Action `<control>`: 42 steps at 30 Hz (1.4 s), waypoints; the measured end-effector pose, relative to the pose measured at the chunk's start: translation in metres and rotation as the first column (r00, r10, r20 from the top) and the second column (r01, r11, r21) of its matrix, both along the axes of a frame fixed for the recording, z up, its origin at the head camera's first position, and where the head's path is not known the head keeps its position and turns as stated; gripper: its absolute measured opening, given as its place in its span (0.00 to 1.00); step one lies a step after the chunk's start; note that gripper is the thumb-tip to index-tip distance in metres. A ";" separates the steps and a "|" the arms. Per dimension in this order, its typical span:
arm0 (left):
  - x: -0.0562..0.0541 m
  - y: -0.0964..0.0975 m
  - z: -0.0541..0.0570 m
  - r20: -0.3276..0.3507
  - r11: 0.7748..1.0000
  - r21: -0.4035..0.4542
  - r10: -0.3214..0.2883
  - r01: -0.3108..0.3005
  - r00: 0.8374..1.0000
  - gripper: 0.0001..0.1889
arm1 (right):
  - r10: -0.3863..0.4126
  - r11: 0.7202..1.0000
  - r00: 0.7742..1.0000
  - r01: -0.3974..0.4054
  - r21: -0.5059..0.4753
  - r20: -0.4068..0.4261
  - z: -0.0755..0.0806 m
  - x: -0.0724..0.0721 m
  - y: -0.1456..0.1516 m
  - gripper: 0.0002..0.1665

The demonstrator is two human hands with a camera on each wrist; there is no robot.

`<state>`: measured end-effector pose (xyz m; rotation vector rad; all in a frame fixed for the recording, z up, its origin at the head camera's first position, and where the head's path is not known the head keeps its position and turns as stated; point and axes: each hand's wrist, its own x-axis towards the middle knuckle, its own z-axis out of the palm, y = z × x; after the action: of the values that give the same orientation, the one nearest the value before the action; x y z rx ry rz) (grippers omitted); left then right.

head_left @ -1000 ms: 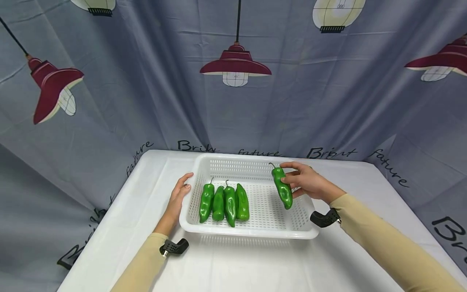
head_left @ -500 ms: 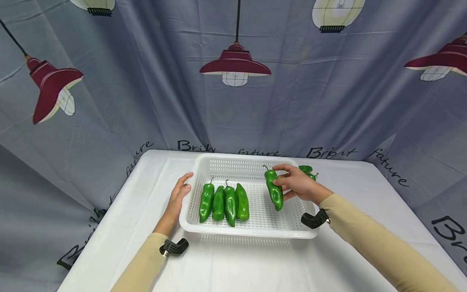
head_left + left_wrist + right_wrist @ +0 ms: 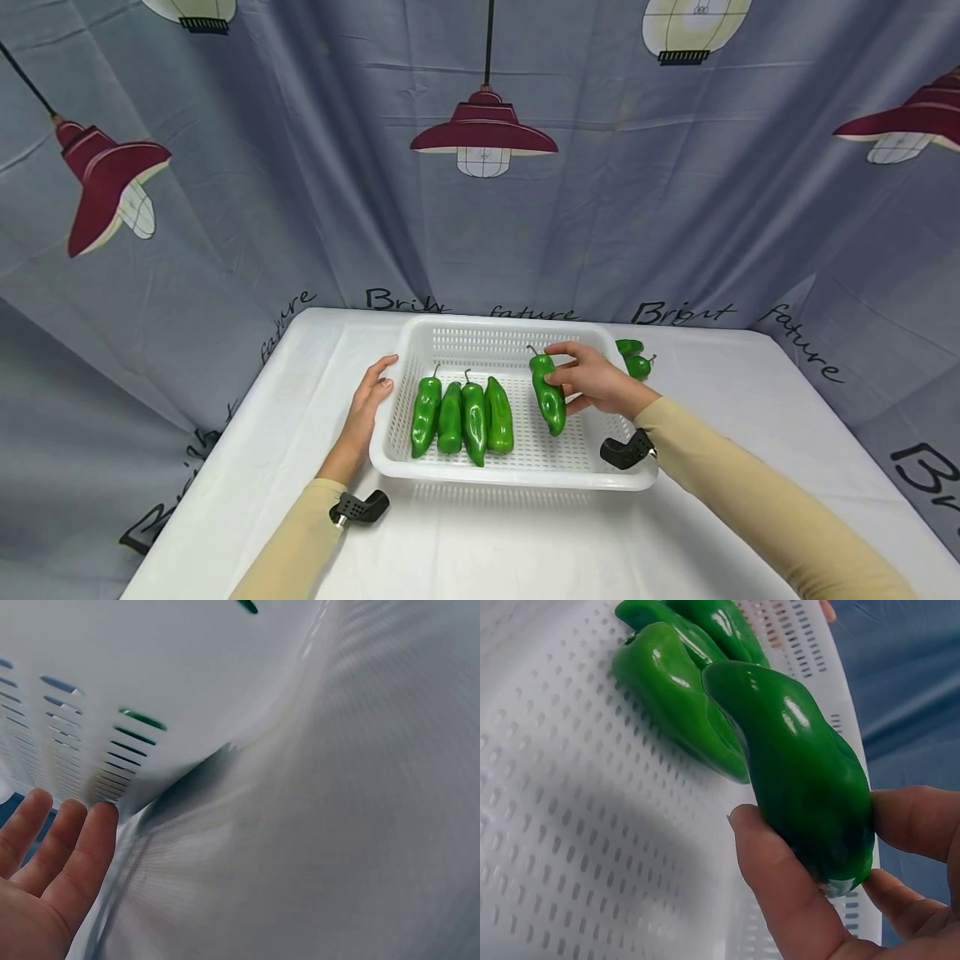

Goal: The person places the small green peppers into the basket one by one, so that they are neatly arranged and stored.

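A glossy green pepper (image 3: 548, 394) with a thin curled stem is pinched between the thumb and fingers of my right hand (image 3: 596, 380). In the right wrist view this pepper (image 3: 802, 765) hangs over the perforated floor of a white plastic basket (image 3: 517, 478). Several green peppers (image 3: 474, 421) lie side by side in the basket's left half. My left hand (image 3: 363, 408) is at the basket's left wall. Its fingers (image 3: 86, 851) are fairly straight and meet the slotted side in the left wrist view.
More green peppers (image 3: 639, 366) lie behind the basket's right end, partly hidden by it and the right hand. The white-covered table (image 3: 480, 550) runs up to a printed grey-blue curtain (image 3: 322, 167). Each wrist carries a black camera (image 3: 628, 451).
My right hand has carried the pepper leftward over the basket, closer to the row of peppers. The peppers behind the basket have come into view. My left hand has stayed in place.
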<state>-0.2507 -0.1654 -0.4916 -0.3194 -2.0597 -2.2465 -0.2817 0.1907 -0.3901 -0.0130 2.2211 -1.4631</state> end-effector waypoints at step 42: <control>0.001 0.001 0.001 -0.011 1.000 0.005 0.012 -0.011 1.000 0.24 | 0.004 0.996 1.000 -0.006 0.088 0.020 -0.025 0.002 -0.036 0.35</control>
<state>-0.2494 -0.1645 -0.4906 -0.3180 -2.0449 -2.2380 -0.2801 0.1547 -0.4155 0.0244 2.2657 -1.3559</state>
